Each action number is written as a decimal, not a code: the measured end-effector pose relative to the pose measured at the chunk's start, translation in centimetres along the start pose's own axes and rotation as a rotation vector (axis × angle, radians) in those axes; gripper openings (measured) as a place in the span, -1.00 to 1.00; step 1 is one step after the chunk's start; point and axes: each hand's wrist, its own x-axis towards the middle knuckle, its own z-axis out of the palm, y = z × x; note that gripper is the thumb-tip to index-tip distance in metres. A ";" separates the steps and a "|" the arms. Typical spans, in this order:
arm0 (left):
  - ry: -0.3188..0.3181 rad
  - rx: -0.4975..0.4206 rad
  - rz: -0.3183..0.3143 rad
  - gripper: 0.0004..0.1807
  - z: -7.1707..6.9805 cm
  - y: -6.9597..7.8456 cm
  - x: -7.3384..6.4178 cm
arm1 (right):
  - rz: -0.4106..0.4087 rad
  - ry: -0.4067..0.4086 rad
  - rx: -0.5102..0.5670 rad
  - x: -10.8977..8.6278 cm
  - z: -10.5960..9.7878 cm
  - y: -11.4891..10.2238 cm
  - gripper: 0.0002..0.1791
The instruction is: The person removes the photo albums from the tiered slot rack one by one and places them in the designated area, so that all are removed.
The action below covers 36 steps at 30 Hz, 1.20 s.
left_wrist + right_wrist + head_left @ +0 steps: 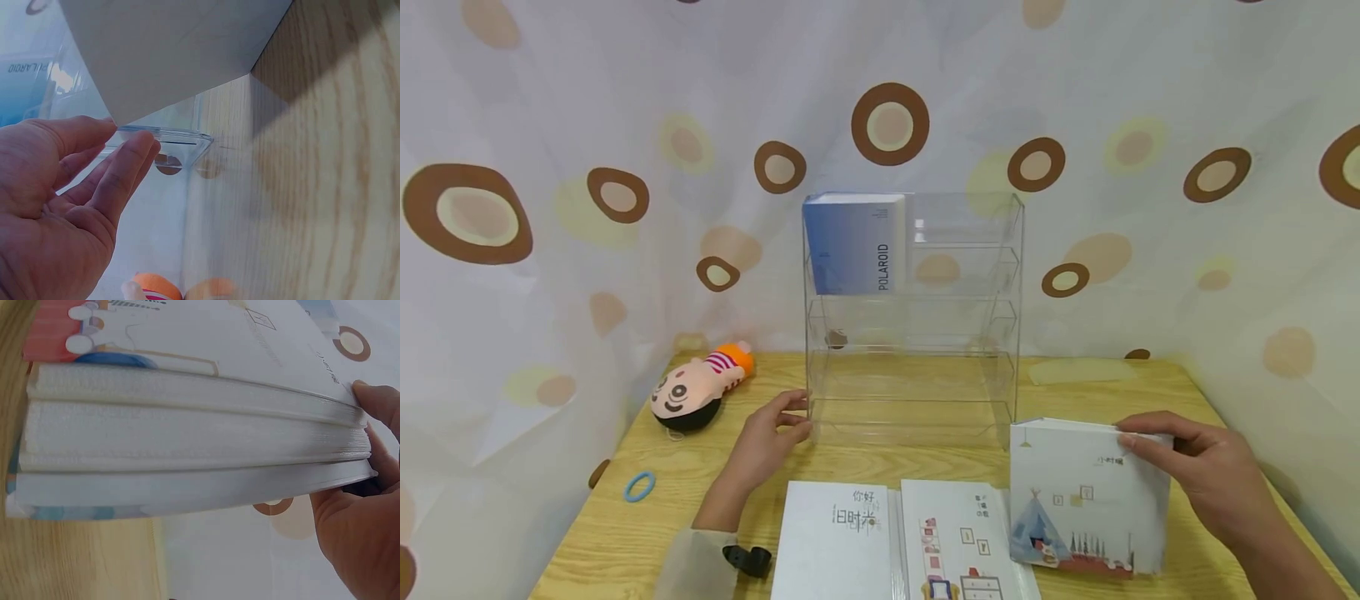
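The tent album [1090, 492] is white, its print mainly blue and red. The furniture album [951, 542] is white with red, brown and blue drawings; the lettered album [827, 558] is white with grey characters. The book [850, 246] is shaded blue, its title dark. The rack [910, 348] is clear. The doll [703, 387] shows orange, black, and reddish-and-white stripes. The ring [628, 492] is light blue, the table [595, 550] yellowish wood-grain, the backdrop [805, 83] white with brown rings and tan and yellow blots.

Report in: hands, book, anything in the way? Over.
Right hand gripping white tent-picture book. Left hand at left side of clear rack. Possible obstacle: two white books before it.
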 end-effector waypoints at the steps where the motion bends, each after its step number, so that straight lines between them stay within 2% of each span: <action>1: 0.000 0.001 -0.001 -0.43 0.0 0.0 0.0 | 0.004 -0.003 -0.004 0.0 0.0 0.1 -0.81; 8: 0.006 0.006 -0.001 -0.43 0.0 0.1 -0.1 | 0.047 -0.016 -0.017 0.0 -0.3 0.9 -0.79; 17: 0.009 0.012 -0.001 -0.43 0.1 0.1 -0.1 | 0.073 -0.045 0.038 -0.1 -0.3 1.4 -0.81; 28: 0.009 0.012 -0.004 -0.44 0.2 0.0 -0.2 | 0.146 -0.127 0.020 0.0 -0.1 2.2 -0.82; 36: 0.008 0.007 -0.007 -0.43 0.1 0.1 -0.2 | 0.194 -0.204 -0.012 0.2 0.5 2.6 -0.74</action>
